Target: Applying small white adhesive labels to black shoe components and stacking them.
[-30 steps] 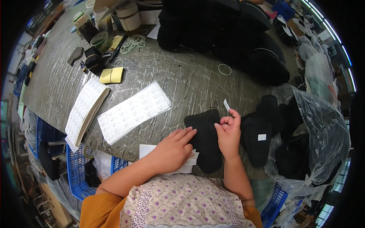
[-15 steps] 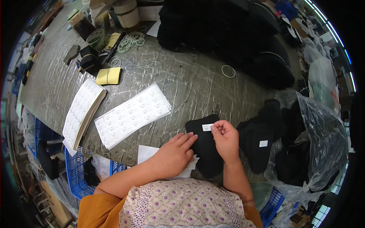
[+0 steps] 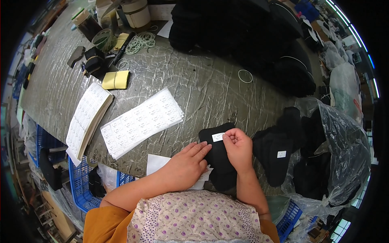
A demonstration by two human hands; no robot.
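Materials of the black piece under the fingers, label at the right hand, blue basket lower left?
Black piece: probably fabric or felt, matte; dark surface shows almost no shine. Label: likely paper, matte-looking; thin, white, printed. Blue basket: apparently moulded plastic, smooth-looking; uniform colour, regular openwork grid.

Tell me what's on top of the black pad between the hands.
On or just above the black pad is a white label, its right end in the right hand; the left hand touches the pad's left edge. The surface beneath label and hands is hidden.

Grey-brown table (image 3: 194,87), creased shiny surface; bright strip lights (image 3: 354,32) upper right; pale window panes (image 3: 342,227) lower right.
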